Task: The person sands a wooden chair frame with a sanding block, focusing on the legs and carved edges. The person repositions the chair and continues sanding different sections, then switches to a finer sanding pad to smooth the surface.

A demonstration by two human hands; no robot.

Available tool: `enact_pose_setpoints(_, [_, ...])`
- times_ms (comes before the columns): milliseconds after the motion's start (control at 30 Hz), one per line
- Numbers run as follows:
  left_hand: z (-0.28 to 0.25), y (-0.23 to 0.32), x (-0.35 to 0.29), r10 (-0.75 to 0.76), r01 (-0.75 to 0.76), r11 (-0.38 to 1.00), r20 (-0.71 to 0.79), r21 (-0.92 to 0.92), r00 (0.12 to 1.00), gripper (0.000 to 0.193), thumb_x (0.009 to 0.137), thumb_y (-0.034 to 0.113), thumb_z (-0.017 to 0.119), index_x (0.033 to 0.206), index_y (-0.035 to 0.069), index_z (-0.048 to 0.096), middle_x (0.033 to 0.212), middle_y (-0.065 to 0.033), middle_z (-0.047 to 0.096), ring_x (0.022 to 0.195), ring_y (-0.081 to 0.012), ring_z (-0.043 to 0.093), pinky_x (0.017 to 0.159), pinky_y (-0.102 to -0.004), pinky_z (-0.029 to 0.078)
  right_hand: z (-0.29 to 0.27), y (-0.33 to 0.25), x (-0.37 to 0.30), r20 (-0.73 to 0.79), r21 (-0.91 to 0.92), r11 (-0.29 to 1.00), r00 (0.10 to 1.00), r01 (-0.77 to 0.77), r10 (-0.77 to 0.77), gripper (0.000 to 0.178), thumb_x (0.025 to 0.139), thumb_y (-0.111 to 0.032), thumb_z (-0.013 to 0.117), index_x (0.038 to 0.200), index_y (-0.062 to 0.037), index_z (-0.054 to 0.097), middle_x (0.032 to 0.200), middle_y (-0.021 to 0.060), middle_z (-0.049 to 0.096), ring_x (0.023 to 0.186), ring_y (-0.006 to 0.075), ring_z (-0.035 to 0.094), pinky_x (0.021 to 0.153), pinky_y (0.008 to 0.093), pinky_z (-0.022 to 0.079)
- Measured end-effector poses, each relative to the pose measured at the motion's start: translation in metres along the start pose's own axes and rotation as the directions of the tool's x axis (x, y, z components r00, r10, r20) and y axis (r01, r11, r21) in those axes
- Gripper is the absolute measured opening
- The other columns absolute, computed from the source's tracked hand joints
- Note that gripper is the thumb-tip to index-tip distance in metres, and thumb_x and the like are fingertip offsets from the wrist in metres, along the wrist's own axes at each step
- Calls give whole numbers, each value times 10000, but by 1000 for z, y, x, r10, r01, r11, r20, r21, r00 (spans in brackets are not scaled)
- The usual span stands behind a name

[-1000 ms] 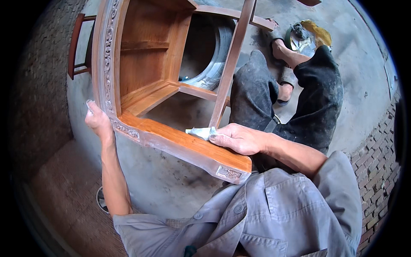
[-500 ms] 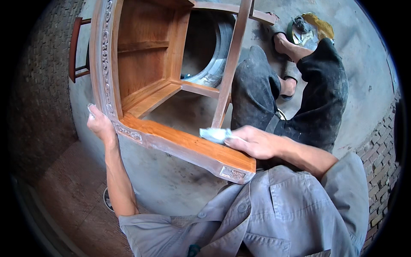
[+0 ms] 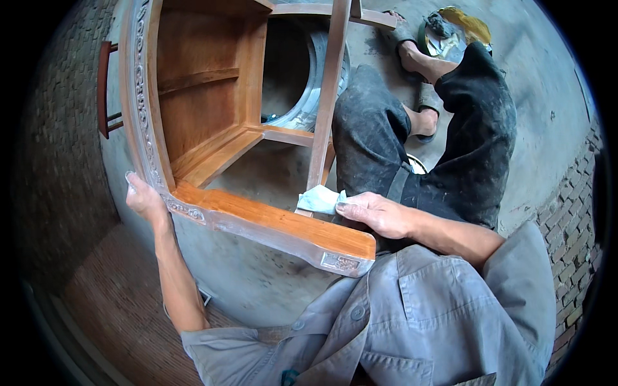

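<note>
L hand (image 3: 147,201) is at outer corner of wooden furniture frame (image 3: 286,223); fingers partly hidden by the corner, can't tell how far closed. R hand (image 3: 380,215) pinches folded pale sheet (image 3: 318,200) btwn thumb & fingers. Sheet sits at inner edge of the near leg; can't tell if pressed on it, or paper vs cloth. Frame is tipped over in front of the body, carved trim (image 3: 140,71) along L side, carved block (image 3: 341,262) at the leg's end near the shirt (image 3: 444,289). Slim bar (image 3: 327,96) runs up from near the sheet, crosses in front of the tyre-like ring (image 3: 338,71) & blocks part of it. Dark trousers (image 3: 370,122) crowd the bar's R side. Container (image 3: 421,40) w/ yellow cloth (image 3: 473,26) + scraps beyond the feet. Red-brown wooden piece (image 3: 103,90) far L, on concrete floor (image 3: 534,141). Brick paving (image 3: 573,244) at R edge.
</note>
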State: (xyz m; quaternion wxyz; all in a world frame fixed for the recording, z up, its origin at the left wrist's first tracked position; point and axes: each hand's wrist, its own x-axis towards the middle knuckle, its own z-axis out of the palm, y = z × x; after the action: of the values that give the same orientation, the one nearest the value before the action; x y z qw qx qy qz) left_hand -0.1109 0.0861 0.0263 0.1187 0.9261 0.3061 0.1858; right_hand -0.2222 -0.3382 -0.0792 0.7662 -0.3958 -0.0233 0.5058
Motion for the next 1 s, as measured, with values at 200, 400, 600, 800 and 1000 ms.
enact_pose_setpoints(200, [2, 10, 2, -47, 46, 999, 47, 26, 998, 577, 1031, 386, 434, 961, -140, 659, 807, -185, 703, 723, -255, 605, 749, -430, 465, -5, -6, 1, 76, 59, 998, 997, -21, 17, 480, 1064, -409, 449, 1144, 25, 636, 1020, 51, 673, 926, 134, 560, 901, 319, 447])
enact_pose_setpoints(400, [0, 12, -1, -18, 17, 1000, 36, 11, 999, 569, 1036, 371, 427, 948, -142, 658, 801, -173, 697, 721, -250, 607, 755, -415, 466, -9, -37, 32, 139, -429, 874, 972, 229, -187, 431, 1062, -317, 357, 970, 47, 570, 844, 198, 635, 807, 296, 638, 779, 427, 495])
enact_pose_setpoints(600, [-1, 12, -5, -32, 34, 998, 44, -44, 999, 568, 1031, 375, 439, 946, -145, 652, 794, -182, 691, 732, -261, 609, 759, -419, 463, -8, -56, 32, 239, -368, 919, 969, 142, -54, 406, 1046, -304, 370, 908, 37, 543, 798, 195, 592, 732, 290, 542, 757, 431, 450])
enact_pose_setpoints(800, [-1, 11, 0, 5, -5, 1000, 55, -8, 998, 575, 1026, 388, 451, 903, -139, 644, 759, -174, 673, 697, -253, 564, 740, -428, 457, -5, -12, 7, 36, -57, 998, 999, -9, 11, 480, 1069, -368, 409, 1189, 47, 617, 1107, 118, 689, 992, 169, 584, 939, 319, 444])
enact_pose_setpoints(1000, [5, 17, -2, 25, -25, 1000, 46, 1, 999, 573, 1027, 391, 455, 867, -131, 631, 706, -171, 636, 665, -254, 532, 711, -440, 449, 0, -3, 10, -32, -20, 997, 996, 77, -78, 476, 1071, -359, 426, 1142, 69, 621, 1038, 89, 662, 954, 129, 540, 923, 290, 426])
